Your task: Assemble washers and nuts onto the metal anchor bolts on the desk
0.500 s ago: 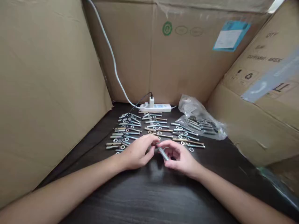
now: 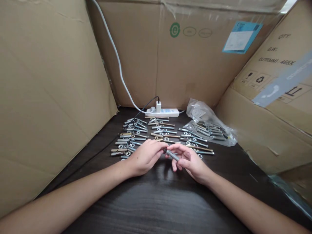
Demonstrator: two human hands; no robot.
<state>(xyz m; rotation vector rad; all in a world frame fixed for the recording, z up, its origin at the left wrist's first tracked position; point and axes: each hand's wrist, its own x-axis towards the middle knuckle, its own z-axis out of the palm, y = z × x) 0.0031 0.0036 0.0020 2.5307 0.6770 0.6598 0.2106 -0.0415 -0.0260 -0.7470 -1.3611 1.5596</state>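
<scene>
An expansion bolt (image 2: 173, 155) with a grey metal sleeve is held between my two hands, just above the dark table (image 2: 158, 201). My left hand (image 2: 147, 157) is closed in a pinch at its far left end, where a darker part shows and the fingertips hide the rest. My right hand (image 2: 192, 164) grips the sleeve between thumb and index finger, its lower fingers loosely curled beneath. Behind the hands lie rows of loose bolts (image 2: 168, 132), metal sleeves (image 2: 118, 150) and washers (image 2: 200, 156).
A clear plastic bag (image 2: 207, 125) with more bolts lies at the back right. A white power strip (image 2: 163, 112) with a plug and cables stands at the back. Cardboard walls (image 2: 195, 74) enclose the table's left, back and right sides.
The bolt has swung to a flatter angle, its right end moving slightly up and right. The right thumb has risen and the lower fingers of that hand have loosened.
</scene>
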